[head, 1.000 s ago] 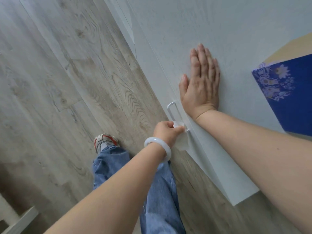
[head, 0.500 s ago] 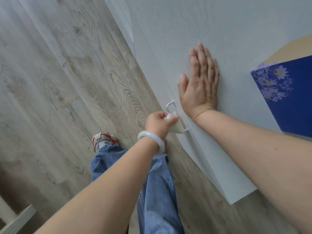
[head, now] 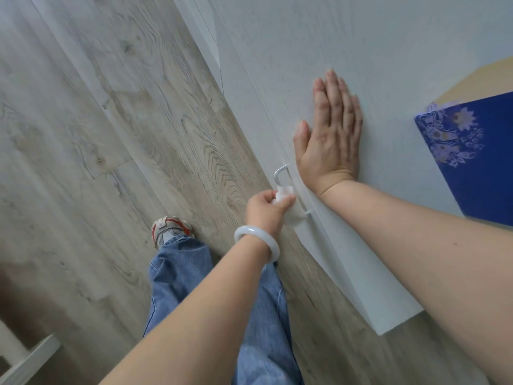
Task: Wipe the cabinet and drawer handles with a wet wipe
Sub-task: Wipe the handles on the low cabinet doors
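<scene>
Wipe (head: 286,202) (in left hand (head: 266,208)) wraps handle (head: 281,173) beside right hand (head: 329,140).

Wood-grain floor (head: 116,140): grey-brown planks, running across the view from 7 o'clock up toward 12 o'clock. Blue box (head: 472,159): sitting at 3 o'clock, showing a pale floral print on its near corner, with a tan top face showing above it. Sneaker (head: 170,229): grey with red trim, resting on the floor near centre. Jeans leg (head: 194,276): blue denim, hanging over the sneaker. White bangle (head: 256,240): circling the wrist. White frame piece (head: 25,359): lying at 8 o'clock, partly cropped.
</scene>
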Tool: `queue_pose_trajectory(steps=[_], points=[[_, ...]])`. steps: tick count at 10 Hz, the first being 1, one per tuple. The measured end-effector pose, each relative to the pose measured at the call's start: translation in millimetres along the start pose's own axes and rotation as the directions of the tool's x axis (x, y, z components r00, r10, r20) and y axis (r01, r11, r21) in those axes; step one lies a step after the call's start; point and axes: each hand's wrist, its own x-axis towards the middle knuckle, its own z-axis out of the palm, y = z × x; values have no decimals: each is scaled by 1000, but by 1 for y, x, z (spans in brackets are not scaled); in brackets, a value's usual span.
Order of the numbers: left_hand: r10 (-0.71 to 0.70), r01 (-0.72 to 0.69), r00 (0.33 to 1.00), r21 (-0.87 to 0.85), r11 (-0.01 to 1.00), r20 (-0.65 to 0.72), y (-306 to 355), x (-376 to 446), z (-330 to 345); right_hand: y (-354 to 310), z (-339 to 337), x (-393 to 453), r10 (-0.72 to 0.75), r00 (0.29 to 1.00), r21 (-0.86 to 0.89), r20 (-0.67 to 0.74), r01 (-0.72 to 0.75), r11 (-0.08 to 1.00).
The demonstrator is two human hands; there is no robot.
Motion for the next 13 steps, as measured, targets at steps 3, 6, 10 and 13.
queue_pose_trajectory(steps=[3,6,10,13], points=[[95,-94,994,16,995,-51,28,18,-20,0,1,-1,0,1000,5,-1,0,1000],[223,-223,973,-3,975,-67,38,24,-15,0,0,0,-1,1000,-5,11,1,1000],[-88,46,995,-559,828,-48,9,1,5,-1,-1,0,0,1000,-7,8,0,1000],[-185,213,976,-377,901,111,-7,-19,-1,0,-1,-1,-5,1000,0,1,5,1000]])
